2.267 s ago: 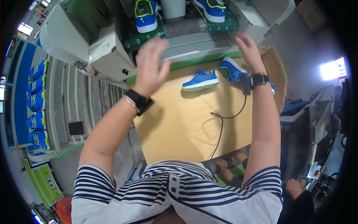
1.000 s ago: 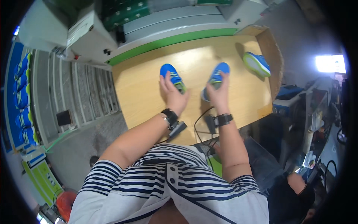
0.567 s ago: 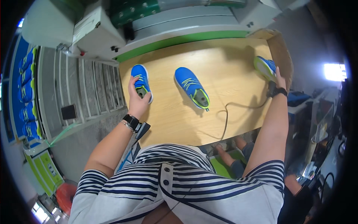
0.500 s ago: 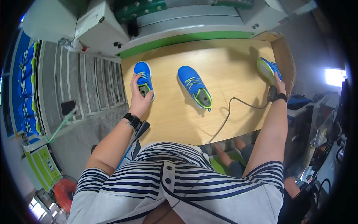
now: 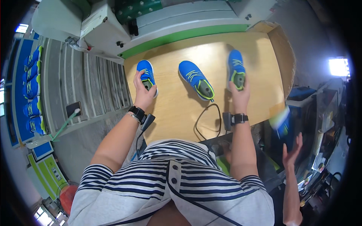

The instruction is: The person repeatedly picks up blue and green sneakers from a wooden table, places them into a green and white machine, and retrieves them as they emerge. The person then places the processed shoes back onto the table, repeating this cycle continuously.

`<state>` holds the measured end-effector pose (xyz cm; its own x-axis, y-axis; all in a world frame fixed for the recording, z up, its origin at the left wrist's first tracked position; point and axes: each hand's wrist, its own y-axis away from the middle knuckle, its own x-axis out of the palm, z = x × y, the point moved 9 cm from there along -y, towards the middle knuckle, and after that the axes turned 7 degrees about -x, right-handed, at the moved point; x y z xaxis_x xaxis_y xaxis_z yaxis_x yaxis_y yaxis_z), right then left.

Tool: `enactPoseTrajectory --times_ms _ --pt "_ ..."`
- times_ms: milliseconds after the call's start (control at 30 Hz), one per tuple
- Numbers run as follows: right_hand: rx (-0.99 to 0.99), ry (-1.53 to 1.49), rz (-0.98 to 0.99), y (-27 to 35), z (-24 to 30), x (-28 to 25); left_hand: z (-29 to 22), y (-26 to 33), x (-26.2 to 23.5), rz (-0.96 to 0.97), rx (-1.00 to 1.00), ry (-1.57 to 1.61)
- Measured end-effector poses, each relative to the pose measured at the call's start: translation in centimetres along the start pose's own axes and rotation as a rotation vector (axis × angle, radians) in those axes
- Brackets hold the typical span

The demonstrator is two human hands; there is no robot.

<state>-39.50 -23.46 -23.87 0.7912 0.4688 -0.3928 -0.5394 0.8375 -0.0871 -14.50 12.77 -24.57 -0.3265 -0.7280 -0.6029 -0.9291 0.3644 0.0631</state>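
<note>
My left hand (image 5: 144,92) is closed round the heel opening of a blue sneaker (image 5: 145,67) with yellow-green laces, at the table's left side. Toward the right, my right hand (image 5: 240,95) grips another blue sneaker (image 5: 236,62) by its heel, toe pointing away from me; it is slightly blurred, and I cannot tell whether its sole touches the table. Between them a third blue sneaker (image 5: 195,79) lies untouched on the wooden tabletop (image 5: 177,116), its heel angled toward the lower right. Both my wrists carry black bands with small dark devices.
Another person's hand (image 5: 292,150) is open beside a blurred shoe (image 5: 281,122) near the table's right corner. A thin black cable (image 5: 220,120) loops by the front edge. Several blue shoes (image 5: 33,90) stand on a rack at far left, past a slatted conveyor (image 5: 83,86). A cardboard panel (image 5: 283,56) borders the right.
My right hand has swung left from the table's right edge, turning its sneaker from sole-showing to upright. Another person's hand and a blurred shoe have appeared at right. My left hand keeps its hold.
</note>
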Motion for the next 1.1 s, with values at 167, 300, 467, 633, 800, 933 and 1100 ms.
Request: enactPoseTrajectory --times_ms 167,300,467,633,800,933,1100 --pt "-0.364 0.220 0.241 5.0 6.8 6.0 -0.1 -0.3 0.1 -0.023 0.063 0.001" --pt "-0.209 0.091 0.391 10.3 8.1 9.2 0.2 -0.3 0.0 -0.020 0.031 0.017" --pt "0.023 -0.024 0.652 10.2 4.7 10.3 0.0 0.4 -0.5 -0.014 0.036 0.043" --pt "-0.132 0.300 -0.096 -4.8 1.2 2.1 0.1 -0.2 0.2 -0.006 0.059 0.034" --pt "-0.178 0.301 0.295 -7.8 1.1 7.3 0.8 -0.2 0.2 -0.016 0.113 0.015" --pt "-0.499 0.292 0.635 -6.4 2.7 6.7 0.9 -0.1 0.2 -0.001 0.084 0.032" --pt "-0.014 0.383 0.172 -9.8 -2.8 -3.5 0.5 0.2 0.6 0.016 0.079 0.039"
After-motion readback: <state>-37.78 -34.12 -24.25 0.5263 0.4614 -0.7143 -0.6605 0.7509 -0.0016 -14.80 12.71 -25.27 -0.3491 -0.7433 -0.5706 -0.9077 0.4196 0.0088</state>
